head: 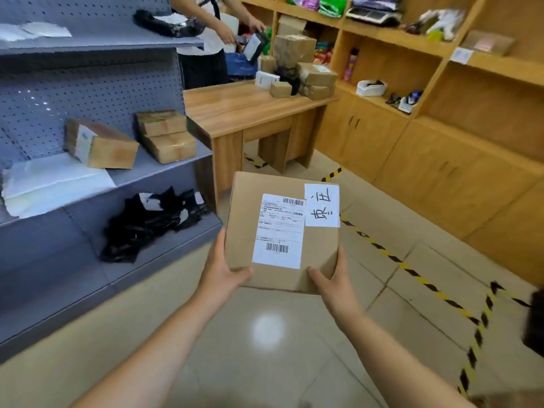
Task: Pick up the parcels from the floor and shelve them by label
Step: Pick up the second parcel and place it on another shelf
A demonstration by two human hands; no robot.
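I hold a brown cardboard parcel (318,245) flat in front of me, above the tiled floor. A white shipping label with barcodes and a second white sticker with handwritten characters face up on it. My left hand (222,270) grips its near-left corner and my right hand (332,279) grips its near-right corner, thumbs on top. The grey metal shelf unit (164,231) stands to my left. Its middle shelf carries brown boxes (101,144) and a white mailer bag (56,184); the lower shelf holds black poly bags (150,222).
A wooden desk (235,113) stands ahead with several brown parcels (306,72) on its far end. Behind it a person (206,39) handles items. Wooden shelving and cabinets (441,142) line the right wall. Yellow-black tape (426,282) marks the floor. A dark object (534,322) sits at the right edge.
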